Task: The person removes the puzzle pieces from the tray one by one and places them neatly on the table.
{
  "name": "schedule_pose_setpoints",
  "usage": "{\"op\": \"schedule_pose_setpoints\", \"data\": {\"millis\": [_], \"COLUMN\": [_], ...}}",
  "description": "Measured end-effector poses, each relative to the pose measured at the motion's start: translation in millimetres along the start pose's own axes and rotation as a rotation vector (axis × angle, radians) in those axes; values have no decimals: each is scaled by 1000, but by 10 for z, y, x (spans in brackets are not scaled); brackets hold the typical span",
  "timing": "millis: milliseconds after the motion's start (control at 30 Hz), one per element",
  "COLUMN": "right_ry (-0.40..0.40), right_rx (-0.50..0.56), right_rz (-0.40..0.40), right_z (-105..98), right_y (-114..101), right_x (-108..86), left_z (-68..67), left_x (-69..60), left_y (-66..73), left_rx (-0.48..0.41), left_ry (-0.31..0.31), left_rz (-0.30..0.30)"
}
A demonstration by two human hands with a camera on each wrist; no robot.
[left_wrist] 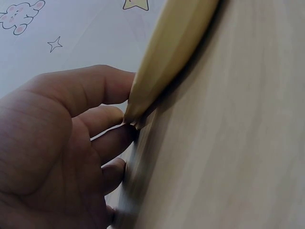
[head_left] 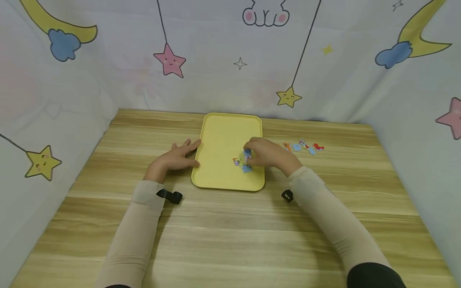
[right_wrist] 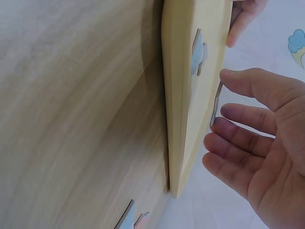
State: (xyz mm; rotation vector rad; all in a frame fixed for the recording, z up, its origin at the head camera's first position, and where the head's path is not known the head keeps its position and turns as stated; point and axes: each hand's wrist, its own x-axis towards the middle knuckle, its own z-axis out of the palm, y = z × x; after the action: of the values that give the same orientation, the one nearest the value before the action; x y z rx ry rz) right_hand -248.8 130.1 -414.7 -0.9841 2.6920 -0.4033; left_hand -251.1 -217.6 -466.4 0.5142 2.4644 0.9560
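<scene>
On the table lies a shallow yellow tray (head_left: 216, 176). Several small joined or touching puzzle pieces (head_left: 246, 169) lie in its lower right part, blue and multicoloured. Just above them my right hand (head_left: 270, 154) pinches a puzzle piece (head_left: 247, 153) between thumb and fingertips; in the right wrist view this held piece (right_wrist: 216, 105) appears edge-on, its printed face hidden. My left hand (head_left: 174, 157) is at the tray's left side, thumb and fingers spread against the rim. From the left wrist, the fingertips (left_wrist: 119, 88) touch the tray's edge (left_wrist: 167, 52).
Several loose puzzle pieces (head_left: 297, 147) lie on the wooden table (head_left: 230, 232) right of the tray, partly behind my right hand. A white cloth backdrop (head_left: 209, 92) with stars and moons encloses the table's back and sides.
</scene>
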Motion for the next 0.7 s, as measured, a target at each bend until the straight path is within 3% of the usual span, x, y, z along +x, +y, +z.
{"op": "schedule_pose_setpoints", "data": {"millis": [700], "right_ry": [27], "right_rx": [7], "right_rz": [108], "right_z": [-67], "right_y": [235], "right_x": [-202], "left_z": [-9], "left_x": [-9], "left_y": [2], "left_rx": [-7], "left_ry": [-6], "left_rz": [-13]}}
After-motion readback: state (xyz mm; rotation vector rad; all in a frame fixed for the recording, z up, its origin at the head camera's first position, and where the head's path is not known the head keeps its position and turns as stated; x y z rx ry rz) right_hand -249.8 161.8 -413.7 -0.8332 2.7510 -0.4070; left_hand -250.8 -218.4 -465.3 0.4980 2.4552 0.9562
